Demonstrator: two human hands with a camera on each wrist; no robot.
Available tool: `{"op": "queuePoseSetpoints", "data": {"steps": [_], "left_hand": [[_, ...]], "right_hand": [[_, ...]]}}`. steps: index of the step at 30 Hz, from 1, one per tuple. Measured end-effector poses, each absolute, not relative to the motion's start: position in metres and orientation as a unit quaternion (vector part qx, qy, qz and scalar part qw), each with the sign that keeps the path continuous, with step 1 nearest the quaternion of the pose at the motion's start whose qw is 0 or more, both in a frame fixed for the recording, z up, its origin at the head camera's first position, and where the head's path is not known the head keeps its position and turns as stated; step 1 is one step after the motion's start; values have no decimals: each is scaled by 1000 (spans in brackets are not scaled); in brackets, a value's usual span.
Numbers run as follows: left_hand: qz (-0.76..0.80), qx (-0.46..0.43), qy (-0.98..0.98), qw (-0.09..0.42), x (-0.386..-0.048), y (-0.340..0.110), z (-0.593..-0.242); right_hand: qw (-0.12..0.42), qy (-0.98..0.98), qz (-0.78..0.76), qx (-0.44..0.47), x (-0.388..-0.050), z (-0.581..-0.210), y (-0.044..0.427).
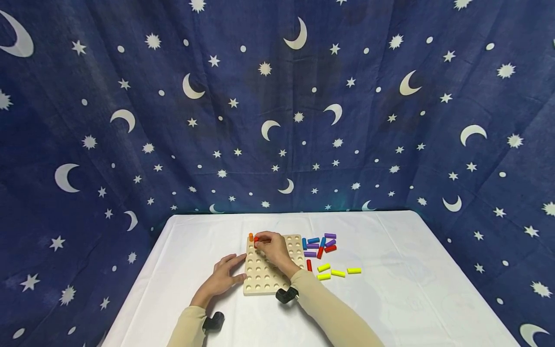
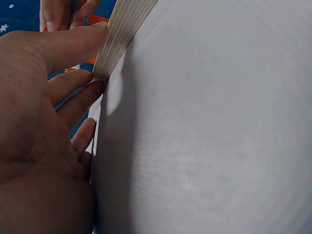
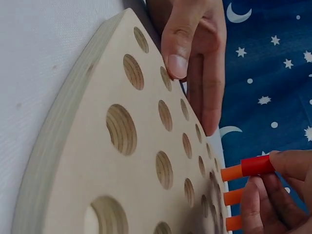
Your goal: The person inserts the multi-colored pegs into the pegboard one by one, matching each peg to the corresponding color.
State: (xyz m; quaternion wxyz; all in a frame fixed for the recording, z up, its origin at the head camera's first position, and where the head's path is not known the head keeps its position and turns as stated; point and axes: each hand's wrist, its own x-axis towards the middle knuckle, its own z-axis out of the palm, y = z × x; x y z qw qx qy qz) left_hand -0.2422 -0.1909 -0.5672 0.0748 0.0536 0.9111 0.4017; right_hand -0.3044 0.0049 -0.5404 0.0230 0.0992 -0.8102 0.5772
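A pale wooden board [image 1: 262, 291] with rows of round holes lies on the table. My right hand [image 1: 275, 249] is over its far left part, pinching a red peg [image 3: 257, 165] between thumb and fingers. Several orange pegs [image 3: 233, 197] stand along the board's edge in the right wrist view; the red one overlaps the end of one, and whether they touch I cannot tell. In the head view an orange peg [image 1: 251, 237] shows at the far left corner. My left hand [image 1: 221, 279] touches the board's left side, thumb and fingertips against the edge [image 2: 119, 41].
Right of the board lie loose pegs: blue [image 1: 313, 240], purple [image 1: 330, 236], red [image 1: 331, 248] and yellow [image 1: 354, 271]. A white cloth [image 1: 412, 299] covers the table. Behind it hangs a dark blue curtain [image 1: 295, 193] with moons and stars.
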Motion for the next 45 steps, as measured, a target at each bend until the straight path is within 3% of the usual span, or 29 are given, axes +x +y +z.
{"op": "queuePoseSetpoints", "data": {"steps": [16, 45], "left_hand": [[397, 63, 913, 71, -244, -193, -571], [407, 54, 909, 71, -243, -191, -570]], "right_hand": [[41, -818, 568, 87, -314, -554, -15], [-1, -819, 565, 99, -314, -549, -6]]}}
